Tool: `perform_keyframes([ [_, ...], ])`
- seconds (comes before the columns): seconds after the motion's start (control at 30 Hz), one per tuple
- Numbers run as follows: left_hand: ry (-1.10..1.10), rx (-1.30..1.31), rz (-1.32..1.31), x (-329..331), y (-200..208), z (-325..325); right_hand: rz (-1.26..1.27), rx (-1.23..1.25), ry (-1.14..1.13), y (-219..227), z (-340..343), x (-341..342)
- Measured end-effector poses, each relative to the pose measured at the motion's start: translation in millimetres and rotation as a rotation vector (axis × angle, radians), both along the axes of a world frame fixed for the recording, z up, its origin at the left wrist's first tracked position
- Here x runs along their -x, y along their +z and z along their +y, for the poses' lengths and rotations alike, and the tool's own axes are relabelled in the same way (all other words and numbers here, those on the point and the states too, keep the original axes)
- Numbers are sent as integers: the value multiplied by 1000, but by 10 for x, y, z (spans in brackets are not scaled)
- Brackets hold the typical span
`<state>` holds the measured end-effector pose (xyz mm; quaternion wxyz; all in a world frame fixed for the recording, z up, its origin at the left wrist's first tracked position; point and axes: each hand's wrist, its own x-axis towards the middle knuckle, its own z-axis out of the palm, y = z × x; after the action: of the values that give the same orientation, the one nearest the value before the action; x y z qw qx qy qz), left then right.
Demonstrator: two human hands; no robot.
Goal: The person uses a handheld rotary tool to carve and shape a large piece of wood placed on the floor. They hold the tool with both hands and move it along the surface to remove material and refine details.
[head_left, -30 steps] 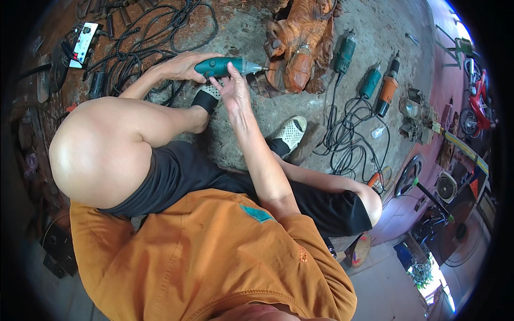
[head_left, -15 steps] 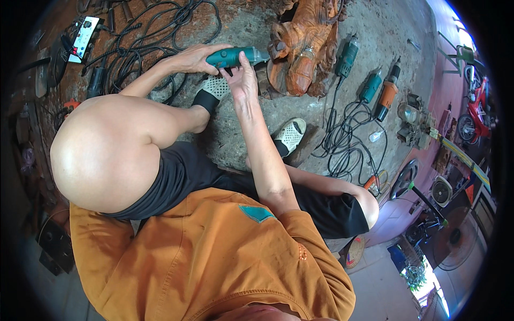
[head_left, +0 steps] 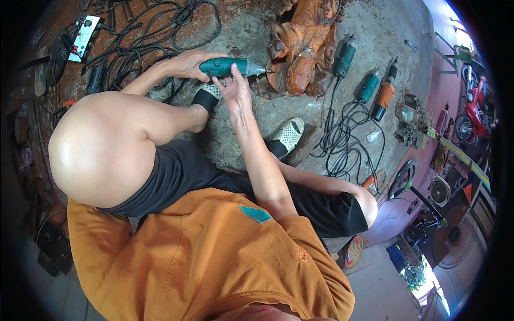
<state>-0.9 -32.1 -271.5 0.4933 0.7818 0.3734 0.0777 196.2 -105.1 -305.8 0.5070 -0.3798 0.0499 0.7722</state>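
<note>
My left hand [head_left: 188,65] is wrapped round the rear of a green die grinder [head_left: 224,67]. My right hand [head_left: 236,91] holds the grinder's underside and side from below, with one digit raised along the body. A clear nose piece and a thin bit stick out to the right of the tool. The bit's tip lies very close to a brown carved wooden figure [head_left: 301,75]; whether they touch I cannot tell.
Two more green grinders [head_left: 345,56] [head_left: 368,88] and an orange one [head_left: 386,95] lie on the concrete at right, with tangled black cords [head_left: 345,140]. More cords [head_left: 142,51] and a white control box [head_left: 83,38] lie at left. A red motorbike [head_left: 474,120] stands far right.
The grinder has shifted slightly left and down and now points more level to the right. Both hands moved with it, and its bit shows more plainly beside the carving.
</note>
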Motion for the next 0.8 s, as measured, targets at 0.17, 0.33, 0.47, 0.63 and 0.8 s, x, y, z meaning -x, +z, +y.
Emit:
perform_keyframes([
  [0.17, -30, 54, 53, 30, 129, -54, 24, 20, -18, 48, -121, 43],
  [0.33, -33, 24, -7, 115, 35, -116, 22, 66, -23, 96, -171, 125],
  [0.47, 5, 154, 36, 61, 200, -89, -16, 53, 7, 117, -96, 112],
  [0.63, 53, 110, 85, 96, 175, -45, 1, 41, 36, 42, 68, 93],
  [0.8, 108, 91, 28, 99, 119, -81, -36, 32, 55, 109, 114, 93],
])
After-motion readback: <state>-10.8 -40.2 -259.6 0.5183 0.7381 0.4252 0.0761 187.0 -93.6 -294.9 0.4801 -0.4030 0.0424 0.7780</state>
